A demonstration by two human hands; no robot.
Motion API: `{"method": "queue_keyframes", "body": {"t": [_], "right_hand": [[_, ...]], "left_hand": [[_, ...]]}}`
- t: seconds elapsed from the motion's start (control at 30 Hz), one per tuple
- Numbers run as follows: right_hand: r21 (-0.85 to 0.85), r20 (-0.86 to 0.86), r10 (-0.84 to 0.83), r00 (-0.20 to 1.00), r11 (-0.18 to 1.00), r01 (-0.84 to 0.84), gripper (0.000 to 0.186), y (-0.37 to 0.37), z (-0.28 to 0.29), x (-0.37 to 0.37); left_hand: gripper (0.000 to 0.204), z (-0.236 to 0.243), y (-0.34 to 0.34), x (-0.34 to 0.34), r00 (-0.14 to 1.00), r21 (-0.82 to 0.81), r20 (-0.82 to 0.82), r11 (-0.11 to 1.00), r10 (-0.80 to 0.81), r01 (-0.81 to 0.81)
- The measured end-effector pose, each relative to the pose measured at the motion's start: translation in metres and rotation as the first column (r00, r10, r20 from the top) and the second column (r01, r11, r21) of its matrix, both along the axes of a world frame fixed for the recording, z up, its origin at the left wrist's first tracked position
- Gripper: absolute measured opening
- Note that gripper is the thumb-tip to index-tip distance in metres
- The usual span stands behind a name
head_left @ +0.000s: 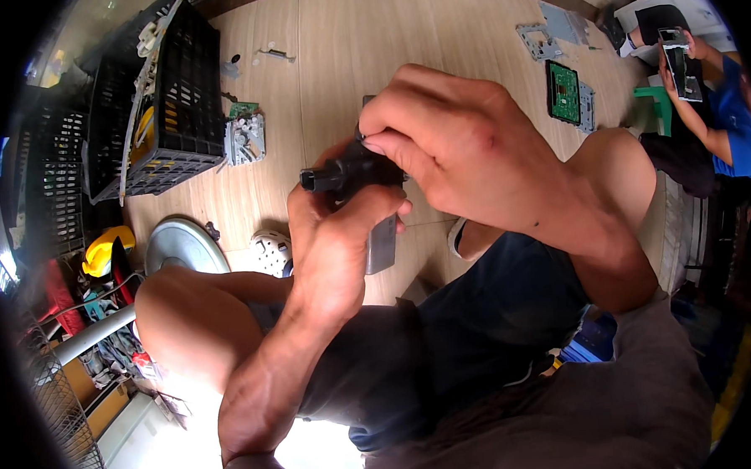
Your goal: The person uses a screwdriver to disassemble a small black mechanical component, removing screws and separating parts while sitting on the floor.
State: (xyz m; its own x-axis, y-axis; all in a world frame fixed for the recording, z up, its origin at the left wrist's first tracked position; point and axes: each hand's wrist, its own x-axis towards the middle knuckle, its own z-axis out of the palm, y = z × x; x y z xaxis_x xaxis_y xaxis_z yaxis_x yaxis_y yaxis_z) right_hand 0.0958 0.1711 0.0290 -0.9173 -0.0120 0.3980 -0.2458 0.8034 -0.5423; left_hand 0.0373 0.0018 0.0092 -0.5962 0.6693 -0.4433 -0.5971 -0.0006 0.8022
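Observation:
Above my lap, my left hand (332, 228) is wrapped round a dark device part, whose black plastic piece (358, 170) has a stubby end sticking out to the left. A flat grey slab (382, 244) shows below my left thumb, apparently part of the same piece or held with it. My right hand (451, 143) reaches over from the right, thumb and forefinger pinched at the upper edge of the black piece. What lies between those fingertips is too small to tell. Both hands cover much of the device.
Black plastic crates (181, 92) stand at the left, near a round grey lid (183, 245). Metal and circuit parts (246, 138) lie beside them. A green circuit board (563, 92) and metal plates (539, 41) lie at the right. A co-worker in blue (735, 118) holds a frame-like part (681, 66).

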Motion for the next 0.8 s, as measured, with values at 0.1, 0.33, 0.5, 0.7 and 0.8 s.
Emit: {"method": "queue_keyframes", "body": {"t": [0.1, 0.33, 0.5, 0.7, 0.8], "right_hand": [[0.014, 0.030, 0.009, 0.999, 1.000, -0.010, 0.013, -0.0010, 0.0046, 0.0035], [-0.008, 0.024, -0.049, 0.999, 0.999, 0.050, 0.014, -0.0047, 0.0071, 0.0050], [0.094, 0.067, -0.138, 0.988, 0.987, 0.131, 0.015, -0.0027, 0.0060, 0.0072], [0.108, 0.057, -0.092, 0.994, 0.991, 0.085, 0.013, -0.0013, 0.0050, 0.0059], [0.058, 0.045, -0.057, 0.997, 0.997, 0.054, 0.015, -0.0015, 0.0072, 0.0056]], "left_hand": [[0.039, 0.0038, -0.0005, 0.0025, 1.000, -0.004, 0.002, 1.000, 0.017, -0.017], [0.034, 0.0007, 0.0007, 0.0024, 1.000, -0.021, -0.022, 1.000, -0.001, 0.000], [0.036, -0.0018, -0.0007, 0.0030, 1.000, -0.011, -0.015, 1.000, -0.020, 0.020], [0.043, -0.0042, -0.0003, 0.0018, 1.000, 0.006, 0.005, 1.000, -0.022, 0.022], [0.044, -0.0023, -0.0001, 0.0007, 1.000, -0.001, 0.004, 1.000, -0.010, 0.010]]}}
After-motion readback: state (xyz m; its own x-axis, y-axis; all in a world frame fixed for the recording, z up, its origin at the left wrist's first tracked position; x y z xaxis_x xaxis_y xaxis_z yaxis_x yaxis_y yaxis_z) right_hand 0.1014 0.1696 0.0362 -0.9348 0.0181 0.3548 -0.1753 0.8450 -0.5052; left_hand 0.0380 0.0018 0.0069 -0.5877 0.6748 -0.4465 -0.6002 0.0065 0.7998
